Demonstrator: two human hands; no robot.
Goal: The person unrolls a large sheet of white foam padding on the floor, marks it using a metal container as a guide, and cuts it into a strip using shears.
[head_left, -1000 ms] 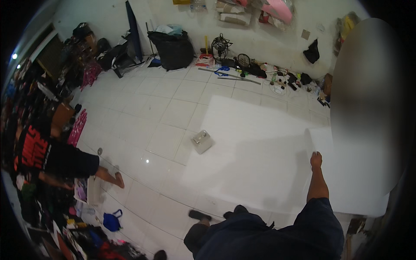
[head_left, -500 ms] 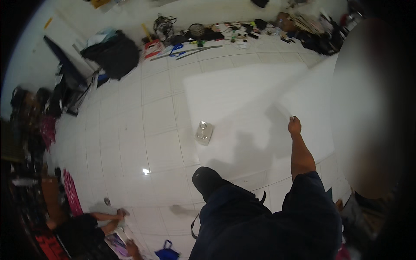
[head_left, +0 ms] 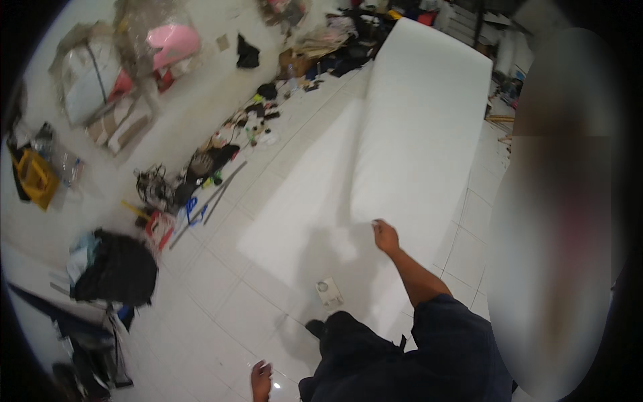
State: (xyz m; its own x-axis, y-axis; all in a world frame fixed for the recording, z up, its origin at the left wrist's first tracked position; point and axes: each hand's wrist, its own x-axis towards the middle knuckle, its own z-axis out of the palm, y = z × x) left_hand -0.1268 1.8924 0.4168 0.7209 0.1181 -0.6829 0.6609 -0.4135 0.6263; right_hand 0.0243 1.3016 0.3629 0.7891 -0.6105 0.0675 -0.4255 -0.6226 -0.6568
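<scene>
A large white sheet (head_left: 422, 114) stretches away from me, its raised part lying over a lower white layer (head_left: 295, 208) on the floor. My right hand (head_left: 385, 236) reaches forward, its fingers closed on the near corner of the raised part. At the lower edge, well apart from the sheet, hangs my left hand (head_left: 261, 379). Its fingers are curled, and a small pale spot shows at the fingertips, too blurred to name. Between my hands and close to my foot, a small whitish box (head_left: 329, 293) with a round mark stands near the sheet's end.
Along the wall lie a black bag (head_left: 115, 268), a wire fan cage (head_left: 155, 187), grey strips (head_left: 218, 201) and many small items. Wrapped white and pink goods (head_left: 173, 45) lean against the wall. Clutter borders the sheet's far end. A blurred patch hides the right side.
The view has turned to the right. My left hand has come into sight. My right hand still grips the sheet, which now lies folded over farther. The other person has left the view.
</scene>
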